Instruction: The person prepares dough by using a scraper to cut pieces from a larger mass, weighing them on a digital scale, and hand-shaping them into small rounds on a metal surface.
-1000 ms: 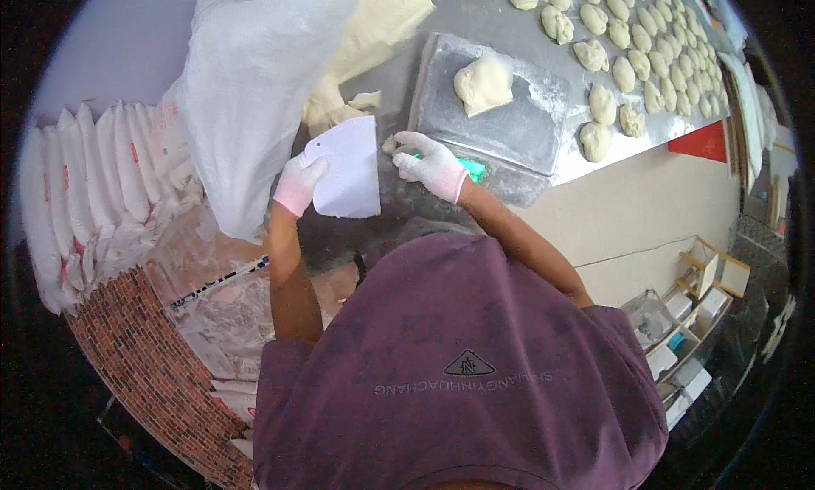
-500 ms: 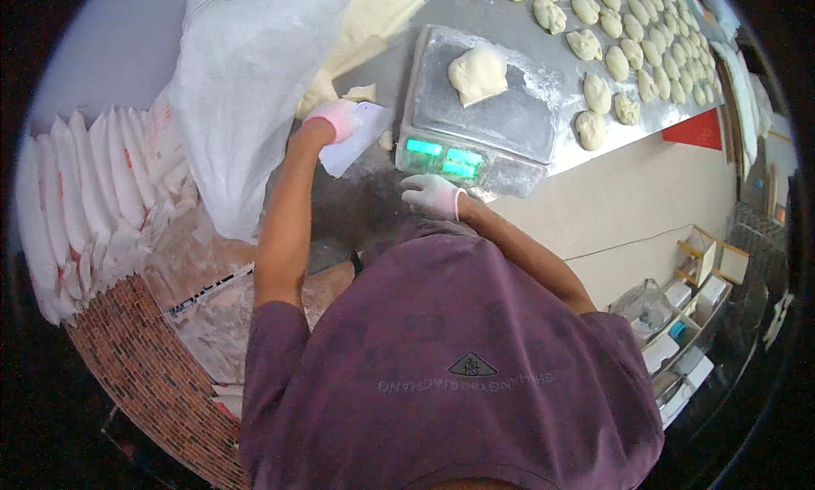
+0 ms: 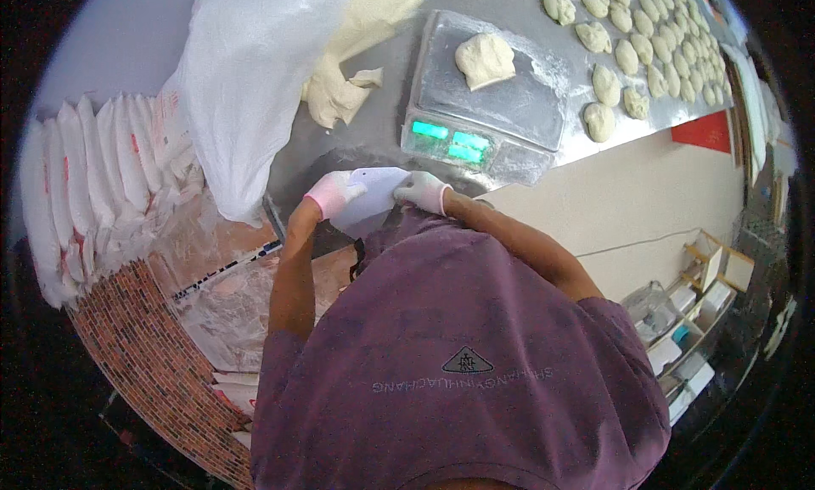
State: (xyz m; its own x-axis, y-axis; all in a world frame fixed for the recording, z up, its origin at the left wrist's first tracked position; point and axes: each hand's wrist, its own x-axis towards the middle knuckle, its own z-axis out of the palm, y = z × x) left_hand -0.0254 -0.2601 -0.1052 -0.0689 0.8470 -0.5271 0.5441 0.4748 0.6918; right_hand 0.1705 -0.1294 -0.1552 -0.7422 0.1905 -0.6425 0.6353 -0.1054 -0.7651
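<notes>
My left hand, in a white glove with a pink cuff, grips a flat white dough scraper close to my body at the table's near edge. The gloved fingers of my right hand are closed on the scraper's right edge. Just beyond my right hand stands a digital scale with green lit displays. One lump of dough rests on its floury platform. A big mass of dough lies left of the scale, partly under a white sheet.
Several rows of dough pieces cover the far right of the metal table. Stacked white sacks stand at the left above a brick-patterned floor. A shelf with containers is low on the right.
My left hand has drawn the scraper back from the big dough toward my body. My right hand has moved left from beside the scale and taken the scraper's right edge.
</notes>
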